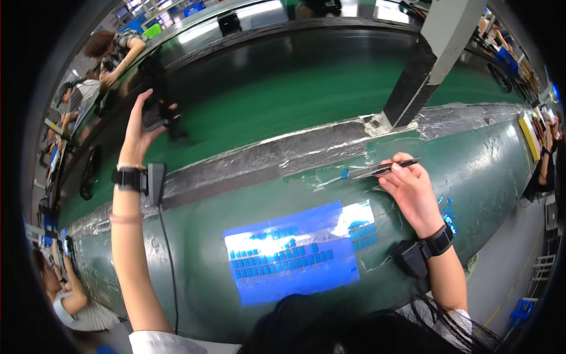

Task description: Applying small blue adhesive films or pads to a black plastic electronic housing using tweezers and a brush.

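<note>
My left hand [138,127] reaches over the green conveyor belt [283,76], its thumb and fingers around a blurred black object [154,116]; the exact kind is unclear. In my right hand [411,183] a pair of dark metal tweezers [383,169] is pinched, tips pointing left. Close by those tips is a small blue rectangular piece [345,173]; whether they grip it I cannot tell. Nearer to me on the green work surface lies a blue sheet [295,288] with rows of small blue rectangular stickers [277,258], partly washed out by glare.
A grey and black post [415,82] rises at the belt's near edge. Blue scraps [448,217] lie beside my right wrist. A black cable [171,265] runs down from my left wrist device. Other people [112,50] sit along the line. More black items [229,22] are at the far side.
</note>
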Demonstrator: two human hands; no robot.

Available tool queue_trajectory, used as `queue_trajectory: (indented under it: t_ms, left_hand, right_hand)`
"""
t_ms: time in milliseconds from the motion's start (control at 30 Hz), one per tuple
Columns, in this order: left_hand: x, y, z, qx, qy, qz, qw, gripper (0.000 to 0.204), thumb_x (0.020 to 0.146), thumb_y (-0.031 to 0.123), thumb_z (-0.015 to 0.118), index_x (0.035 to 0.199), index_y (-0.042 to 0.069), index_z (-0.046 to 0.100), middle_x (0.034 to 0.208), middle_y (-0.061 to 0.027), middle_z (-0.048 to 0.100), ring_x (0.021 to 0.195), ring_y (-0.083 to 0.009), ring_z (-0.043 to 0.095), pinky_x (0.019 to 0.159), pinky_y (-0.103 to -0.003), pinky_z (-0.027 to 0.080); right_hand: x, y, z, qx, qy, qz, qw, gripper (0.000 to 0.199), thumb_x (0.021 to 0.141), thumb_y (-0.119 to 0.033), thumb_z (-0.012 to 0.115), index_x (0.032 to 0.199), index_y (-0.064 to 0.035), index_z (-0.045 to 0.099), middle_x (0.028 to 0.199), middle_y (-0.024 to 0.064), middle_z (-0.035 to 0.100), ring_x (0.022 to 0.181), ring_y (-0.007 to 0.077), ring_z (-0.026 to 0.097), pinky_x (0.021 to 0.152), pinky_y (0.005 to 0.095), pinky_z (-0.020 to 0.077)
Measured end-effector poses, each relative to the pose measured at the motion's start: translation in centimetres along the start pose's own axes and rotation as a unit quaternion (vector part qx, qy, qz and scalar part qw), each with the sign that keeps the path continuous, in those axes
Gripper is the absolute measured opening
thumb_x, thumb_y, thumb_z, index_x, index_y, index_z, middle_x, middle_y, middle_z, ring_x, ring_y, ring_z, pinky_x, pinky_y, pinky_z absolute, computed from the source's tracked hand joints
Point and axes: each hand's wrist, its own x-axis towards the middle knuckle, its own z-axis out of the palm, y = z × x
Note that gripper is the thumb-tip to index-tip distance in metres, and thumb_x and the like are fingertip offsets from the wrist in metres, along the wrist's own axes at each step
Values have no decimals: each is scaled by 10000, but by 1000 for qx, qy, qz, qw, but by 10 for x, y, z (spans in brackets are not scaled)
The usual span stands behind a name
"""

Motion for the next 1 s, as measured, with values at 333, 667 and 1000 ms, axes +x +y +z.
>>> queue_trajectory:
  t_ms: [333,667,1000]
  left_hand:
    - [-182,-59,90,-180,-187,-99,961,332,695,79,369,993,-60,328,1001,-180,410,931,-252,408,811,-329,327]
    - [-242,-66,112,-106,-250,-5,962,544,586,-82,356,1108,-15,222,1064,-119,363,928,-196,414,801,-284,303]
    - [-245,-57,106,-14,-266,-11,964,601,567,-73,359,1130,-28,154,1105,-117,309,1006,-187,334,818,-262,261]
  right_hand:
    - [-45,-36,84,-52,-84,-123,987,171,666,-12,456,822,1,388,767,156,502,628,195,534,561,277,470]
    - [-72,-27,138,-223,-94,-219,945,184,634,-9,428,780,-25,317,633,77,378,541,129,458,400,191,426]
    - [-72,-25,137,-261,-87,-201,940,190,633,-24,436,786,-21,323,664,98,409,510,128,474,378,181,427]
